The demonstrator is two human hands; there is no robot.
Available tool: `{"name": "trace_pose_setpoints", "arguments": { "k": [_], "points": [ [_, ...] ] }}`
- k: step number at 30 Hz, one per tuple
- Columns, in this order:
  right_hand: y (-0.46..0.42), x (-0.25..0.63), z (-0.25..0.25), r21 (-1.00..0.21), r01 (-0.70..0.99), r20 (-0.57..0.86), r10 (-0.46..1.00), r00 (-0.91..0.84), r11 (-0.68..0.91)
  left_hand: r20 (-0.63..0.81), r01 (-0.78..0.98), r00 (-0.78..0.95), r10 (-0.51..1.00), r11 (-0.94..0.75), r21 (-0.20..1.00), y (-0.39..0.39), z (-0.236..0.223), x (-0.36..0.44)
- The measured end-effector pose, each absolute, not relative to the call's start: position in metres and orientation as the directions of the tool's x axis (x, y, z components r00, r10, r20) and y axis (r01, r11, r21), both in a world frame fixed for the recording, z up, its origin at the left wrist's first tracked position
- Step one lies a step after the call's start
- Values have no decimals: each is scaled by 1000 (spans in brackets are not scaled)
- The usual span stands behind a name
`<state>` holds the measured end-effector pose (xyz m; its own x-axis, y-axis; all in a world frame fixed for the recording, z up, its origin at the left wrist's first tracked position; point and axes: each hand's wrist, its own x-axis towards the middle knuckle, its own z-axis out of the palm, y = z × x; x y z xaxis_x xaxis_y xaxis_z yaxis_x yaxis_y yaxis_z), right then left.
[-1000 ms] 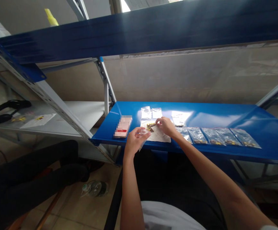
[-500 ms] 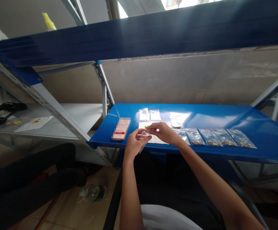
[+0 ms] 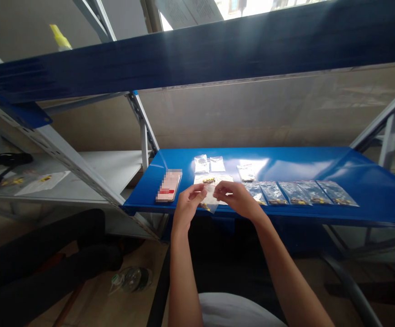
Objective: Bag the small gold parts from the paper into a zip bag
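Note:
Between my hands, over the front edge of the blue shelf, hangs a small clear zip bag (image 3: 212,200) with yellow and dark small parts at its bottom. My left hand (image 3: 187,202) pinches the bag's top at the left. At the top right, the fingers of my right hand (image 3: 233,194) are closed on the same bag's edge. Just behind lies a white sheet (image 3: 227,178), partly hidden by my hands, with several small yellow and dark parts (image 3: 209,180) on it.
Filled clear bags (image 3: 298,194) lie in a row at the right on the blue shelf (image 3: 306,161). Flat bags (image 3: 217,164) lie behind the sheet, another packet (image 3: 246,172) farther right. A phone (image 3: 169,186) sits left. An upper beam (image 3: 197,54) crosses above; a person's legs (image 3: 81,245) are at left.
My hands have moved slightly apart, and the bag now hangs spread between them with its contents showing. More of the parts on the sheet are visible. The whole view has shifted a little.

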<state>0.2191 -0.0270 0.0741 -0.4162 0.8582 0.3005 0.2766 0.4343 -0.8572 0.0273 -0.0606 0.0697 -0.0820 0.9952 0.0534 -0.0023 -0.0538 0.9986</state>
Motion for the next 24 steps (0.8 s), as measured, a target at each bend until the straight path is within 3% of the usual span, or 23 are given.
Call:
{"name": "trace_pose_setpoints", "arguments": {
  "k": [11, 24],
  "points": [
    [-35, 235, 70, -969, 71, 215, 950, -227, 236, 97, -19, -90, 991, -99, 995, -54, 63, 39],
    [-33, 238, 65, -937, 154, 296, 947, -122, 313, 206, 153, -37, 978, -198, 968, -54, 69, 49]
  ]
}}
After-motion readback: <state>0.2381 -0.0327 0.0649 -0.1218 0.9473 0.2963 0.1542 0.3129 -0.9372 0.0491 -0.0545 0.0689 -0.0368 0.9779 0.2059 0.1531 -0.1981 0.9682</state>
